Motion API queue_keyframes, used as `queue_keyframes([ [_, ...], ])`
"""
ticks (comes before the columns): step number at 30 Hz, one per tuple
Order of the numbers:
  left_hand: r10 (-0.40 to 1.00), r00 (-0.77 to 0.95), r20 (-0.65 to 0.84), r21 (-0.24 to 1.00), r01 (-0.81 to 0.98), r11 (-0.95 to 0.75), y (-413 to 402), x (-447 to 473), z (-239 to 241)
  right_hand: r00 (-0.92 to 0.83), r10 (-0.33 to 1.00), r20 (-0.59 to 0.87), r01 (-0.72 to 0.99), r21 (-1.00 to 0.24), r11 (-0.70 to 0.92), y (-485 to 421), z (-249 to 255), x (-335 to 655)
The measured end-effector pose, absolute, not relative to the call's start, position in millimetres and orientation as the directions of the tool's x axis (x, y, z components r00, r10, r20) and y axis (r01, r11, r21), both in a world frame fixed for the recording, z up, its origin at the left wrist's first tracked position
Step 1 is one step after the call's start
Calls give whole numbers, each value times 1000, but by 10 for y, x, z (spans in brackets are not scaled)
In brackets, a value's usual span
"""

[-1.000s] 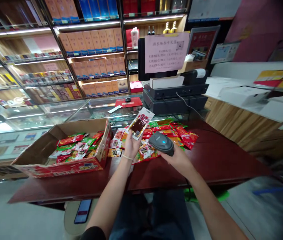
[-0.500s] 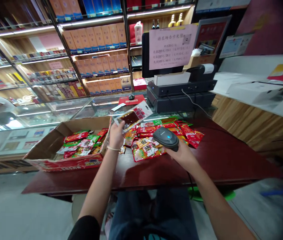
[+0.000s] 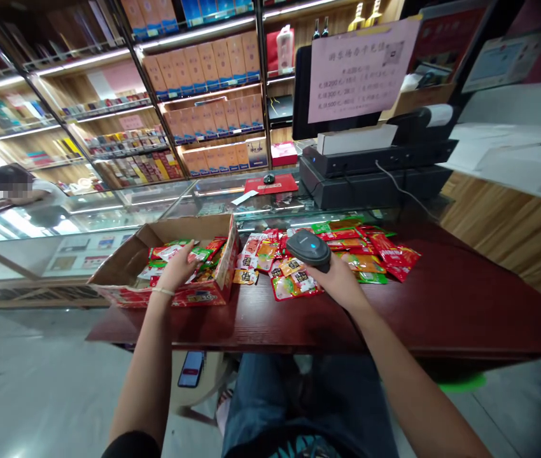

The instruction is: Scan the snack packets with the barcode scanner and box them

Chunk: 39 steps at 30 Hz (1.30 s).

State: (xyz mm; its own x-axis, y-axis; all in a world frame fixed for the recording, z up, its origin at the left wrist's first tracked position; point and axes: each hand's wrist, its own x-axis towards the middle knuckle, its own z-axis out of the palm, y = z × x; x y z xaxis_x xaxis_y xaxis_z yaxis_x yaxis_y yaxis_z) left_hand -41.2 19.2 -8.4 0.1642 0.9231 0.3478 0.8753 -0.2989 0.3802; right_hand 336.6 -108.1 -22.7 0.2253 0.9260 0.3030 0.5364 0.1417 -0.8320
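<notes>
Meanwhile, left hand in the box, right hand on the scanner

Just inside the open cardboard box [image 3: 203, 296], the left hand [image 3: 177, 267] reaches over the near wall, its fingers directed away from the body. Packets [image 3: 216, 245] in red, green and white lie heaped in the box, under the fingertips and to both sides of them. Whether the fingers pinch one of these packets or only rest against the heap, I cannot tell, since the back of the hand hides the fingertips' grip. A pale wristband [image 3: 162, 291] sits around that wrist.

The right hand [image 3: 342, 280] is closed around the handle of a dark handheld scanner [image 3: 309, 248], a blue light showing on its top. The scanner's head extends forward and to the left from the fist, above a spread of snack packets [image 3: 294, 285] on the red-brown table [image 3: 466, 305]; any contact with them cannot be made out. Some of the spread lies left of the scanner, between it and the box, while red, orange and green packets lie beyond the right hand and to its right.

Behind the spread, a monitor with a pink sign [image 3: 361, 73] stands above a black unit [image 3: 370, 184]. Left of that unit, a mouse [image 3: 268, 179] rests on a red folder [image 3: 280, 185]. Below the table's near edge, a phone [image 3: 190, 369] lies on a stool [image 3: 210, 381].
</notes>
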Motion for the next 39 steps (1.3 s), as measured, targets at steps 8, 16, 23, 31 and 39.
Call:
queue_keyframes([
  [8, 754, 337, 564, 508, 579, -638, -190, 671, -12, 237, 925, 297, 497, -855, 148, -1077, -255, 3380],
  [16, 852, 402, 337, 619, 587, -522, 165, 1407, -871, 262, 909, 323, 475, -863, 170, -1129, -319, 3525],
  [23, 925, 318, 206, 349, 860, -373, 198, 1563, -1042, 259, 928, 267, 443, -887, 131, -1172, -341, 3545],
  [31, 894, 159, 419, 646, 640, -416, 25, 1456, -945, 265, 935, 237, 430, -897, 105, -1226, -446, 3604],
  [39, 985, 124, 123, 977, -190, -98, -222, 1607, -1042, 271, 939, 212, 423, -902, 82, -1315, -493, 3634],
])
